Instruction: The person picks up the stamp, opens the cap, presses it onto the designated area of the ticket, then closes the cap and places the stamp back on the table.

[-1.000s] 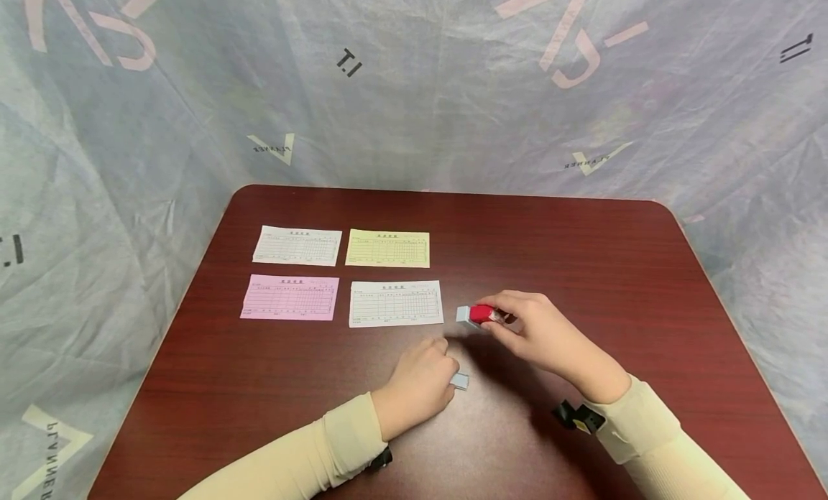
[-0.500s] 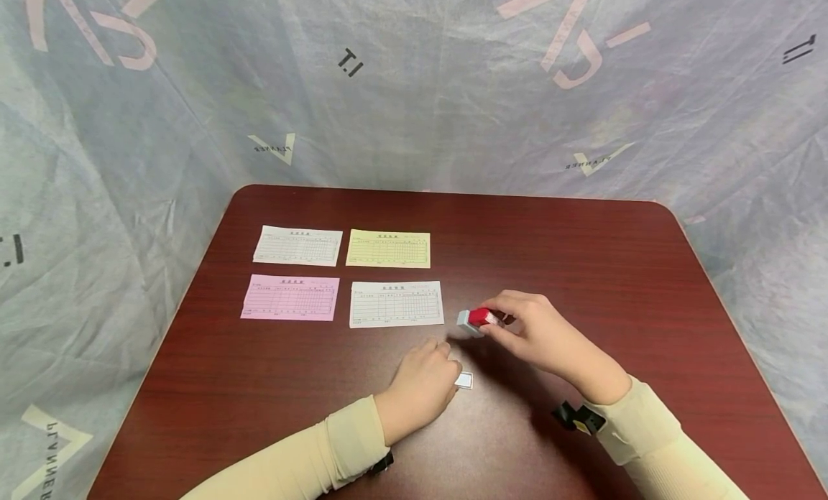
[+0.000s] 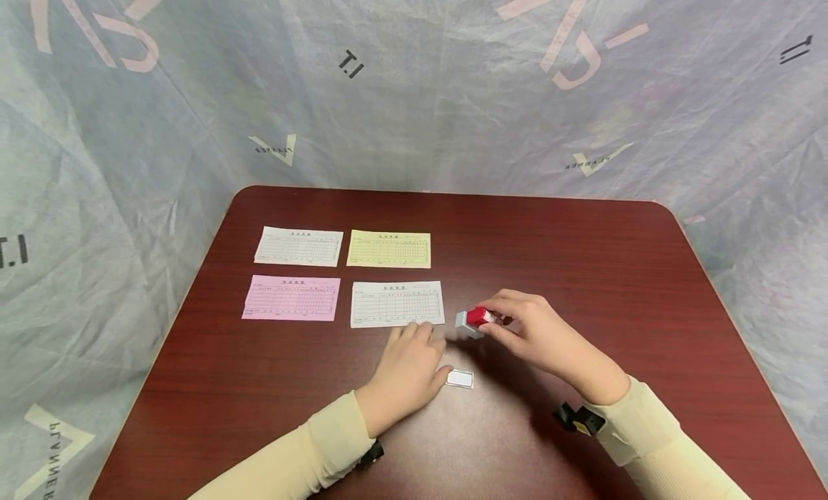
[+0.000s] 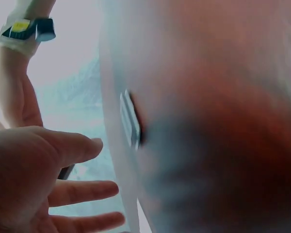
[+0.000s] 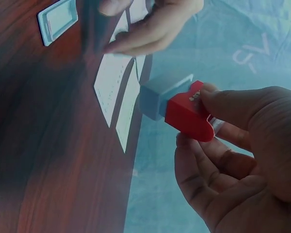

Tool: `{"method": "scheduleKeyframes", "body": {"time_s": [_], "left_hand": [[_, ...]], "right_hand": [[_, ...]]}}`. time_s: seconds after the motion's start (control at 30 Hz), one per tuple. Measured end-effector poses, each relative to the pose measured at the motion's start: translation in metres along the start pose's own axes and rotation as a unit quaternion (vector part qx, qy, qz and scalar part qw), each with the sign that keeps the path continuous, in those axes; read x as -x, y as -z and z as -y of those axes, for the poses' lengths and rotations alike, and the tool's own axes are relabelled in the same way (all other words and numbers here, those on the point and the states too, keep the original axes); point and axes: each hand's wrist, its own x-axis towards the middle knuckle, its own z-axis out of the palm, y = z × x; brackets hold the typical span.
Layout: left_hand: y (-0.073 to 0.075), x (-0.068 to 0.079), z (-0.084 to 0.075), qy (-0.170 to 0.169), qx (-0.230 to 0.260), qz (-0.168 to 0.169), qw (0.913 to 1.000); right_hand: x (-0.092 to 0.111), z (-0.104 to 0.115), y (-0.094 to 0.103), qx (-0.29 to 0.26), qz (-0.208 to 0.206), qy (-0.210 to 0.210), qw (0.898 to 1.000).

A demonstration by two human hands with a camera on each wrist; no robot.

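In my right hand (image 3: 527,326) is a stamp with a red handle (image 3: 480,316) and a pale grey-blue block (image 5: 160,94). Thumb and fingertips pinch the red part, and the stamp is held tilted above the table, just right of the near white form (image 3: 397,304). The shallow rectangular stamp cap (image 3: 460,378) lies on the table with its hollow side up. Beside it is my left hand (image 3: 407,371), fingers extended and holding nothing. Its thumb is close to the cap in the head view; the left wrist view shows a gap between thumb and cap (image 4: 130,119).
A pink form (image 3: 291,297) lies left of the near white one. Behind them are another white form (image 3: 299,246) and a yellow form (image 3: 389,249). All rest flat on the dark red table (image 3: 550,248), with grey cloth (image 3: 414,112) hanging around it.
My left hand has let go of the cap, which now lies hollow side up, and has shifted left and forward with its fingers straightened. The right hand has tilted the stamp slightly.
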Motion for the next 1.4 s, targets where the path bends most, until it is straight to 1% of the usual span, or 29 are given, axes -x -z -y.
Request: {"method": "scheduleKeyframes", "body": {"time_s": [0.1, 0.17, 0.27, 0.43, 0.63, 0.77, 0.9, 1.07, 1.17, 1.4], "left_hand": [[0.005, 0.002, 0.009, 0.021, 0.011, -0.01, 0.9997], [0.008, 0.004, 0.015, 0.032, 0.02, -0.006, 0.9993], [0.012, 0.007, 0.023, 0.045, 0.026, 0.016, 0.9985], [0.013, 0.013, 0.035, 0.07, 0.029, 0.052, 0.9958], [0.017, 0.016, 0.045, 0.097, 0.02, 0.07, 0.9926], [0.015, 0.018, 0.05, 0.109, 0.011, 0.086, 0.9902], [0.013, 0.021, 0.053, 0.114, 0.013, 0.094, 0.989], [0.012, 0.024, 0.055, 0.108, 0.03, 0.083, 0.9902], [0.012, 0.024, 0.055, 0.105, 0.033, 0.081, 0.9906], [0.011, 0.024, 0.053, 0.096, 0.025, 0.104, 0.9896]], "right_hand": [[-0.002, 0.001, 0.0, 0.002, 0.002, 0.0, 1.0], [-0.002, 0.002, 0.0, 0.004, 0.001, -0.002, 1.0], [-0.003, 0.001, 0.0, 0.0, 0.001, -0.002, 1.0], [-0.003, -0.001, -0.001, -0.012, -0.004, 0.011, 1.0], [-0.001, -0.006, -0.001, -0.019, -0.011, 0.013, 1.0], [-0.001, -0.007, -0.002, -0.021, -0.012, 0.014, 1.0], [-0.001, -0.008, -0.003, -0.02, -0.016, 0.012, 1.0], [-0.002, -0.009, -0.003, -0.013, -0.018, 0.011, 1.0], [-0.002, -0.009, -0.004, -0.011, -0.021, 0.013, 1.0], [-0.003, -0.009, -0.005, 0.003, -0.03, 0.017, 0.999]]}}
